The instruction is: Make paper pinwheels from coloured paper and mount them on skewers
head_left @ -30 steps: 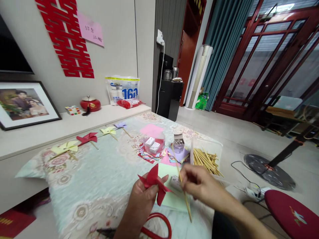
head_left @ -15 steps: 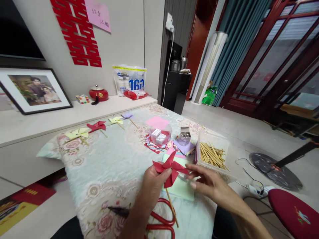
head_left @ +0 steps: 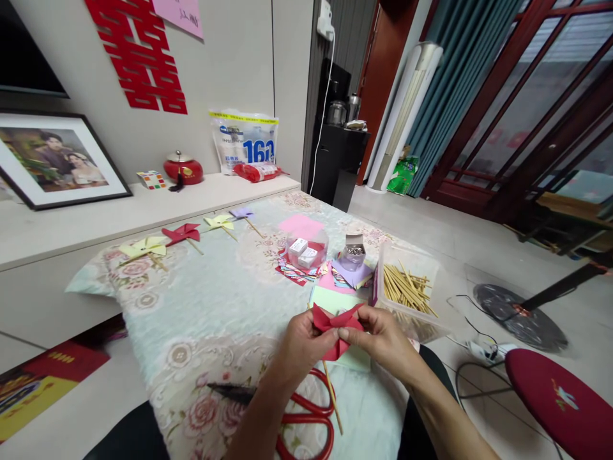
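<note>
A red paper pinwheel (head_left: 339,350) is held between both hands above the near part of the table. My left hand (head_left: 306,342) grips its left side, thumb at the centre. From the right, my right hand (head_left: 380,332) pinches it, thumb tip also near the middle. Below the paper a thin wooden stick (head_left: 332,399) slants toward me; its upper end is hidden. Red-handled scissors (head_left: 318,399) lie under my left forearm, partly covered. Behind the hands is a pale green paper stack (head_left: 330,298).
A clear bin of wooden sticks (head_left: 407,291) stands at right. Beyond the hands are a small box of metal pins (head_left: 354,248), a clear round container (head_left: 320,257) and coloured paper (head_left: 299,225). Finished pinwheels, including a red one (head_left: 181,235), lie along the far left edge.
My right hand has moved left onto the pinwheel and now pinches it beside my left thumb. The blades have drawn together and tilted. The camera view has shifted slightly.
</note>
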The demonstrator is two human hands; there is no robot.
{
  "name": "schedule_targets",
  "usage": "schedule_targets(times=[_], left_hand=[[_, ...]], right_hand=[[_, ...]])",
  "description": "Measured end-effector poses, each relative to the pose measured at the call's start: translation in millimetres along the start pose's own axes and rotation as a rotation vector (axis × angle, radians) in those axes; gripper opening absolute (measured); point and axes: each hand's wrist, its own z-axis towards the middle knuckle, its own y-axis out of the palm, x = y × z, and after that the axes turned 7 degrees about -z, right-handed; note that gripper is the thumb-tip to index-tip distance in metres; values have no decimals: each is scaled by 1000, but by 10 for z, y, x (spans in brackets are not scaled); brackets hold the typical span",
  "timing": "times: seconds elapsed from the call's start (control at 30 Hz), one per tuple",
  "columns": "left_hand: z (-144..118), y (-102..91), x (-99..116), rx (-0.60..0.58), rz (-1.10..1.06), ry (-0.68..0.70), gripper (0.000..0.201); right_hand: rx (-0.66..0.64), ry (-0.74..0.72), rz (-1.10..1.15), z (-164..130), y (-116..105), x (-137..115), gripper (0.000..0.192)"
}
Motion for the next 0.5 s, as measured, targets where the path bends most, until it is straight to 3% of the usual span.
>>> schedule_targets(times=[0.2,0.33,0.43,0.5], left_hand=[[-19,-64,6,-96,-19,25,21],[-5,-113,26,-10,-39,125,22],[-1,-98,68,59,-92,230,28],[-13,-83,91,30,-124,268,29]], right_hand=[[55,-41,15,-76,-93,-13,18],[113,-10,398,-189,-125,114,19],[-3,-9,614,-300,-100,200,18],[-91,-48,635,-362,-74,224,16]])
